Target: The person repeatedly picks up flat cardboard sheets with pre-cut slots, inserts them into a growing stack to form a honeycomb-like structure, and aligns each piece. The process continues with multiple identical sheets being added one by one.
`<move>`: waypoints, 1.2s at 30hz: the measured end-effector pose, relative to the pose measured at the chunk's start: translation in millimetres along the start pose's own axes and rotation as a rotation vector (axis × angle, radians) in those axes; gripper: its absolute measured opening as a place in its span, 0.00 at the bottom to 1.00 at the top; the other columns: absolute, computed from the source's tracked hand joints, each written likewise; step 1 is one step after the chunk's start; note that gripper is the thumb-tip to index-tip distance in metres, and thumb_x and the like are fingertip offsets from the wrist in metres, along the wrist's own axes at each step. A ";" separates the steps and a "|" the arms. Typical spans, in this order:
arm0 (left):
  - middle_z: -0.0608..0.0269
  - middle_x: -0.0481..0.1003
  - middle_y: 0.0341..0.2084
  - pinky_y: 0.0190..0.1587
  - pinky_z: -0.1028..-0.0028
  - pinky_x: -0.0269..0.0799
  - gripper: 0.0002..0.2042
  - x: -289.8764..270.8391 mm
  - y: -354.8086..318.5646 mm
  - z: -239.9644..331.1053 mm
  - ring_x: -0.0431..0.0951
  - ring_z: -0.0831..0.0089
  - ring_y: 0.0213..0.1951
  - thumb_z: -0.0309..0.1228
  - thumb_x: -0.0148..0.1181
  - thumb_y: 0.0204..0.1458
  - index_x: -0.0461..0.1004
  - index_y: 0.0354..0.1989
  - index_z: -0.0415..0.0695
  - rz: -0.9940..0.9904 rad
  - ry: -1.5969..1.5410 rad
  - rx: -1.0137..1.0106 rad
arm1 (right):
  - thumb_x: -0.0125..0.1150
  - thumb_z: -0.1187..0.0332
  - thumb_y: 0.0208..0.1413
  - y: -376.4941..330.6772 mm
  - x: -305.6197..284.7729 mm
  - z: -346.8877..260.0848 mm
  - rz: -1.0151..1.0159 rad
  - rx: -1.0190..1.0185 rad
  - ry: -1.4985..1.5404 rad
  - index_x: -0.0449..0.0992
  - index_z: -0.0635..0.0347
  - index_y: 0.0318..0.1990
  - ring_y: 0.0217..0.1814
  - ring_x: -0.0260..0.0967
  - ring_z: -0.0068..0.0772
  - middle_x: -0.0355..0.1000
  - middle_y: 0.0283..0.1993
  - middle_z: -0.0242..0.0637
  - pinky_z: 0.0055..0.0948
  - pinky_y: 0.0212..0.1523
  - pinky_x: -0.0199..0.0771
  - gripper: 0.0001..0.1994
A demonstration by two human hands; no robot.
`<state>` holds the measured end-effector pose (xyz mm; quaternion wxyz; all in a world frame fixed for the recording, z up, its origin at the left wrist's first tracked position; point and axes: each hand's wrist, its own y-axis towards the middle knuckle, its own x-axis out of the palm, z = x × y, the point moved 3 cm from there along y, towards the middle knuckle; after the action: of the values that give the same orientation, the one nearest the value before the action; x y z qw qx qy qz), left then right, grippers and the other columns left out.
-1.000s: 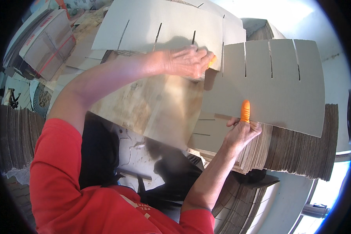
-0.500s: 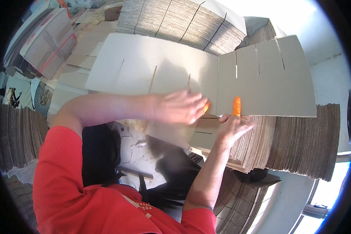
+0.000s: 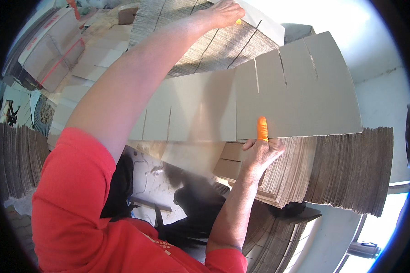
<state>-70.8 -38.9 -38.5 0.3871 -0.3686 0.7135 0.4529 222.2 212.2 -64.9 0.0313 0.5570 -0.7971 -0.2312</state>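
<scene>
A grey cardboard sheet (image 3: 300, 100) with slots cut in from its far edge is gripped at its near edge by my right hand (image 3: 265, 149). One finger in an orange finger cot (image 3: 262, 128) lies on top of it. To its left, meeting it at a straight seam, is another slotted grey panel (image 3: 191, 107), partly hidden by my left arm. My left hand (image 3: 225, 13) reaches to the top edge of a tall stack of slotted cardboard (image 3: 223, 43). Its fingers are curled, with a yellow-orange cover on one; whatever they hold does not show clearly.
More cardboard stacks stand below the held sheet (image 3: 289, 168) and at right (image 3: 351, 173). Another stack (image 3: 20, 157) is at far left. A wrapped bundle with a red strap (image 3: 54, 50) sits at upper left. A white wall (image 3: 382, 100) bounds the right side.
My left hand has moved up and away, from the seam between the panels to the far stack. My right hand still grips the sheet, slightly farther left in view.
</scene>
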 end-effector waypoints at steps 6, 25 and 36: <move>0.41 0.77 0.30 0.42 0.57 0.74 0.09 -23.2 -5.8 -9.4 0.79 0.48 0.37 0.25 0.58 0.45 0.76 0.34 0.34 0.461 -0.274 0.064 | 0.43 0.87 0.49 -4.6 3.3 3.1 -0.012 0.026 0.073 0.82 0.65 0.32 0.10 0.62 0.17 0.67 0.13 0.31 0.21 0.11 0.62 0.17; 0.50 0.64 0.50 0.54 0.64 0.66 0.16 -106.4 -73.2 37.2 0.68 0.60 0.48 0.28 0.44 0.57 0.63 0.52 0.33 0.153 -0.063 0.224 | 0.40 0.85 0.46 -4.5 -1.6 9.0 -0.045 0.073 0.250 0.78 0.67 0.27 0.09 0.62 0.19 0.61 0.11 0.30 0.23 0.10 0.62 0.15; 0.53 0.66 0.34 0.25 0.76 0.77 0.15 -74.5 -115.7 76.8 0.71 0.70 0.34 0.21 0.56 0.45 0.71 0.41 0.23 0.334 0.181 0.434 | 0.45 0.79 0.50 -2.8 -5.2 14.0 0.005 0.076 0.203 0.80 0.67 0.31 0.10 0.61 0.18 0.64 0.14 0.29 0.21 0.11 0.63 0.13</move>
<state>79.4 9.0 -36.5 0.3117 -0.1933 0.8763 0.3124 222.3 220.8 -77.4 0.0914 0.5762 -0.7994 -0.1431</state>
